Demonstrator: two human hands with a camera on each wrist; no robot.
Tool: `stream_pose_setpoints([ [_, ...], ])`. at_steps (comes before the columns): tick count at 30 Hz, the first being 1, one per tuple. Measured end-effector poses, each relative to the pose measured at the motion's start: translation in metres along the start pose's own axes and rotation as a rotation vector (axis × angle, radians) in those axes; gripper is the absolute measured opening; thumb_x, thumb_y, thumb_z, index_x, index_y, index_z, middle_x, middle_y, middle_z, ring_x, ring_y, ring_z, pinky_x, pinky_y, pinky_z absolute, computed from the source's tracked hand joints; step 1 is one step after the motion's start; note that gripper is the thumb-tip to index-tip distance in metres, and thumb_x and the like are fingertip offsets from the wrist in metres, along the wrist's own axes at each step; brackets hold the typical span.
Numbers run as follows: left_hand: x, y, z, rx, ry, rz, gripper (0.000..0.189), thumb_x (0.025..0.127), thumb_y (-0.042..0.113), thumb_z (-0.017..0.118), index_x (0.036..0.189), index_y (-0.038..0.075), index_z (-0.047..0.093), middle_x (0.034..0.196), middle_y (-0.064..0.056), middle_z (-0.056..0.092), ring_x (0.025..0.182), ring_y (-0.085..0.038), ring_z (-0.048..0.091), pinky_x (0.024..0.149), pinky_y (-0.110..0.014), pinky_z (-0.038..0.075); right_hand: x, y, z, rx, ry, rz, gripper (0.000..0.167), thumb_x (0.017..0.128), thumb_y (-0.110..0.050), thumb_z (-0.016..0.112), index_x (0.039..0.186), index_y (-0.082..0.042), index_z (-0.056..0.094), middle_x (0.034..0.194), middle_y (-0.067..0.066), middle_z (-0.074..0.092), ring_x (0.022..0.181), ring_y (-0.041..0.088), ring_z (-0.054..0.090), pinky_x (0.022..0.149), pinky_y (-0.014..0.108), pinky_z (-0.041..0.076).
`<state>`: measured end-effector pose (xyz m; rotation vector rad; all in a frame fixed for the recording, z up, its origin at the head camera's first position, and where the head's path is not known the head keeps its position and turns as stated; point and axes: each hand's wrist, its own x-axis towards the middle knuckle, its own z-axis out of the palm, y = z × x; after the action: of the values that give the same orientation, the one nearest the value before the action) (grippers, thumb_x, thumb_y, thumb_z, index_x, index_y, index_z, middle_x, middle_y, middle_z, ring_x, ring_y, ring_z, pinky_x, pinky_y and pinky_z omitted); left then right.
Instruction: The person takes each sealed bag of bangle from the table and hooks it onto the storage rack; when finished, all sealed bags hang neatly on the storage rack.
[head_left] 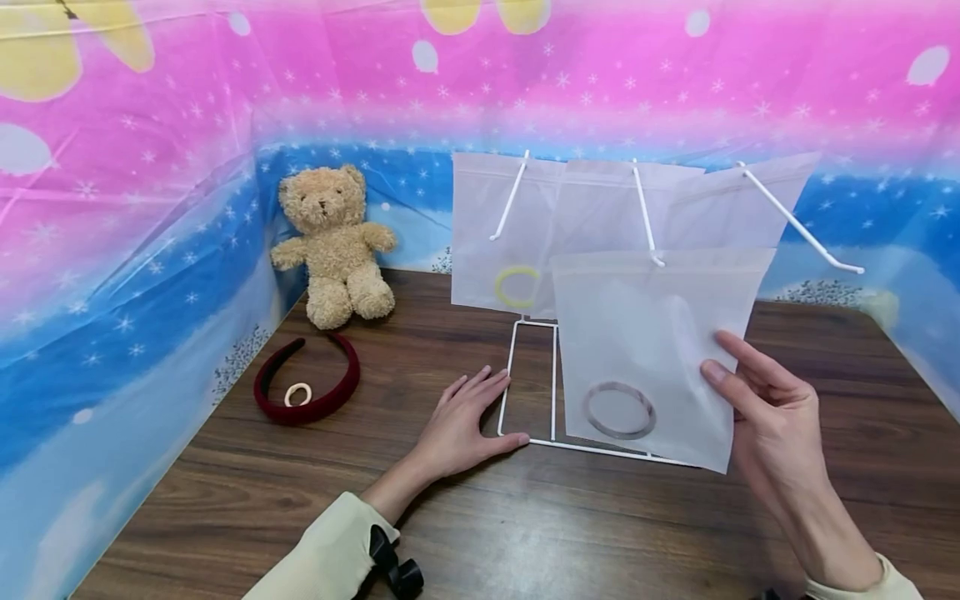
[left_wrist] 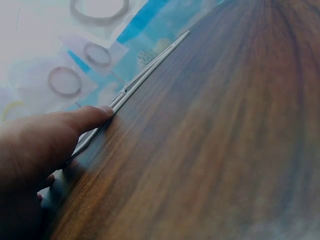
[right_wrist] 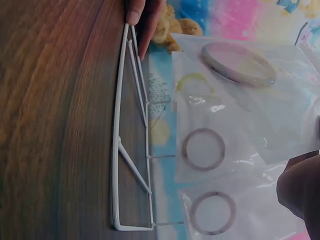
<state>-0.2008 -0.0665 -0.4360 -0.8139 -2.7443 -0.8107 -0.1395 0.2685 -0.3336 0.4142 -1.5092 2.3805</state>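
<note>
My right hand (head_left: pixel 780 425) pinches the right edge of a translucent frosted bag (head_left: pixel 637 325) between thumb and fingers. A greyish bangle (head_left: pixel 622 434) lies low inside this bag. In the head view, the bag's top edge overlaps the tip of the middle hook (head_left: pixel 643 208) of a white wire display rack (head_left: pixel 554 383). My left hand (head_left: pixel 468 421) rests at the left of the rack's base with fingers extended, its thumb on the front wire. More frosted bags (head_left: pixel 487 200) hang from the rack's hooks behind; one shows a yellow-green ring (head_left: pixel 501 287), and others hold bangles (right_wrist: pixel 185 150).
At the left on the wooden table (head_left: pixel 480 517) lies a dark red headband (head_left: pixel 330 407), with a small pale ring (head_left: pixel 298 387) inside its curve. A teddy bear (head_left: pixel 333 250) sits behind it against the printed backdrop (head_left: pixel 375 92).
</note>
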Motion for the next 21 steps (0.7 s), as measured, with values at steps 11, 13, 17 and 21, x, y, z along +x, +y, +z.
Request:
stream_pose_setpoints([
  [11, -0.002, -0.002, -0.001, 0.020, -0.006, -0.004, 0.088, 0.082, 0.063, 0.067, 0.148, 0.009, 0.045, 0.152, -0.002, 0.042, 0.144, -0.023, 0.027, 0.114, -0.048, 0.017, 0.034, 0.025, -0.001, 0.123, 0.045, 0.009, 0.046, 0.090, 0.018, 0.056, 0.134, 0.008, 0.054, 0.118, 0.017, 0.067, 0.108, 0.025, 0.064, 0.080, 0.032, 0.056],
  [13, -0.002, -0.002, -0.001, 0.019, -0.008, -0.006, 0.088, 0.082, 0.063, 0.067, 0.148, 0.009, 0.045, 0.152, -0.002, 0.041, 0.144, -0.023, 0.027, 0.114, -0.048, 0.017, 0.043, 0.030, -0.001, 0.149, 0.052, 0.006, 0.047, 0.089, 0.018, 0.057, 0.135, 0.008, 0.054, 0.120, 0.017, 0.066, 0.109, 0.025, 0.063, 0.082, 0.032, 0.055],
  [17, -0.001, -0.002, -0.001, 0.023, -0.004, -0.005, 0.089, 0.081, 0.064, 0.067, 0.148, 0.009, 0.045, 0.152, -0.002, 0.041, 0.144, -0.022, 0.027, 0.114, -0.048, 0.018, 0.062, 0.039, -0.001, 0.190, 0.061, 0.003, 0.048, 0.089, 0.018, 0.058, 0.135, 0.007, 0.053, 0.126, 0.018, 0.063, 0.114, 0.025, 0.061, 0.085, 0.031, 0.054],
  [21, -0.001, -0.001, -0.001, 0.028, -0.004, -0.006, 0.089, 0.081, 0.065, 0.067, 0.148, 0.009, 0.045, 0.152, -0.001, 0.041, 0.144, -0.021, 0.026, 0.115, -0.047, 0.018, 0.079, 0.044, -0.002, 0.229, 0.073, -0.006, 0.047, 0.088, 0.019, 0.058, 0.134, 0.008, 0.055, 0.127, 0.020, 0.062, 0.115, 0.025, 0.060, 0.087, 0.031, 0.053],
])
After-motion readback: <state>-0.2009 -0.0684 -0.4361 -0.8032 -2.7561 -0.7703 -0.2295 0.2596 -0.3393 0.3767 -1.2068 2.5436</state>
